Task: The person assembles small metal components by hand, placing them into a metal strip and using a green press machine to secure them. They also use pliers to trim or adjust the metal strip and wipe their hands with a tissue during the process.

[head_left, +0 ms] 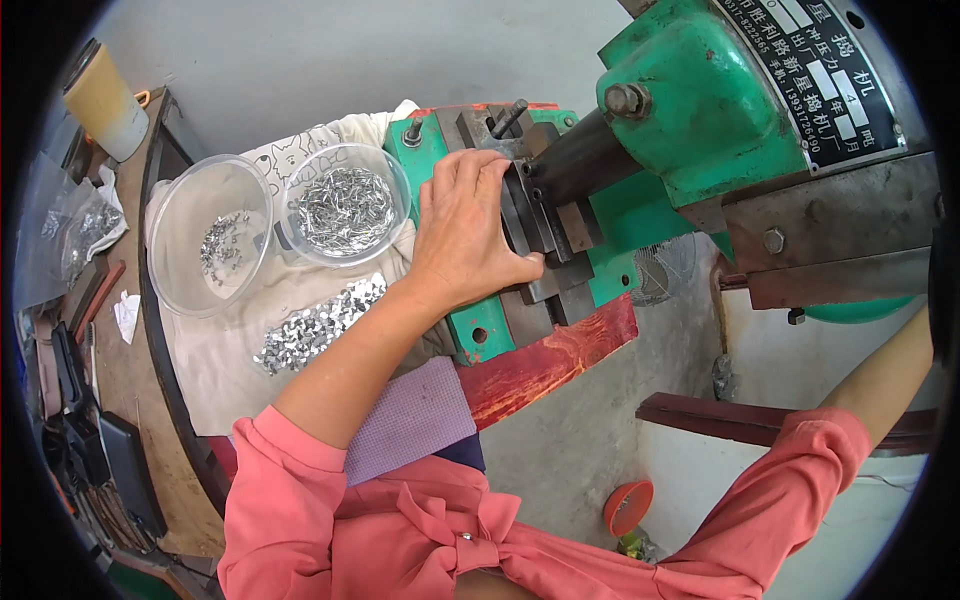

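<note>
My left hand grips a dark steel die on the bed of a green hand press. Its fingers reach over the far end and its thumb presses at the near end; its palm hides the die's left side. Just right of it, the press's round ram comes down to the die. My right forearm reaches up at the right edge, and the hand itself is outside the picture. Left of my left hand, a clear tub holds many thin silvery metal pieces.
Another clear tub holds a few small bits. Loose metal bits lie heaped on the pale cloth. A purple mat and red board lie nearer me. The green press head overhangs at right; an orange bowl sits below.
</note>
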`<act>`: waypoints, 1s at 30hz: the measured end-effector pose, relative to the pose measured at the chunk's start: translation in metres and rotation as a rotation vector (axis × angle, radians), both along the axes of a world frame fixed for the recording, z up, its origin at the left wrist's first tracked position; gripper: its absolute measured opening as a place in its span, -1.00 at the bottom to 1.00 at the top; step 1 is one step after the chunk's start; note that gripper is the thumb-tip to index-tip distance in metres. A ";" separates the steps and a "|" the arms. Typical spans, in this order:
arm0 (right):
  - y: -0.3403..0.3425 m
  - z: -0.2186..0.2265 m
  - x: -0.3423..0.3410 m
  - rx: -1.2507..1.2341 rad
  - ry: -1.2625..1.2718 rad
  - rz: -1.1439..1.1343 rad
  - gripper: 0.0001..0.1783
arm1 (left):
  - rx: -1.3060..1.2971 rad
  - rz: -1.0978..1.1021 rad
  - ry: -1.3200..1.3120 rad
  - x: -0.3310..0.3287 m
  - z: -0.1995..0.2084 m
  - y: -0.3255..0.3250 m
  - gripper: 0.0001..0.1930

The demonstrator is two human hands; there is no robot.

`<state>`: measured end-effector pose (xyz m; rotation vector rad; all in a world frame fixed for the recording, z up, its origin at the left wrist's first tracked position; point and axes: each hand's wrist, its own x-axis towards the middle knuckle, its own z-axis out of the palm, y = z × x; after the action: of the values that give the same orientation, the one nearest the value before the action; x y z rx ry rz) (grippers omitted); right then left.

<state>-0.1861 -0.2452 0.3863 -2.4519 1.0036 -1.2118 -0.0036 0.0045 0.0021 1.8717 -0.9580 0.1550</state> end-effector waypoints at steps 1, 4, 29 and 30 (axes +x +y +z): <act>-0.002 -0.002 -0.003 -0.003 -0.013 -0.005 -0.36 | 0.003 0.000 0.006 0.000 0.000 0.000 -0.11; -0.014 -0.012 -0.015 -0.010 -0.066 -0.015 -0.36 | 0.010 0.001 0.016 0.001 -0.001 -0.001 -0.11; -0.040 -0.005 -0.037 0.076 -0.120 -0.019 -0.37 | 0.031 -0.020 0.044 0.000 -0.005 0.002 -0.05; -0.024 0.002 -0.026 0.066 -0.055 -0.031 -0.37 | 0.029 -0.027 0.053 -0.001 -0.004 0.001 -0.05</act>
<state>-0.2125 -0.2695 0.3879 -2.3483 1.0529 -1.2295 -0.0042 0.0052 -0.0020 1.8789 -0.9536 0.0756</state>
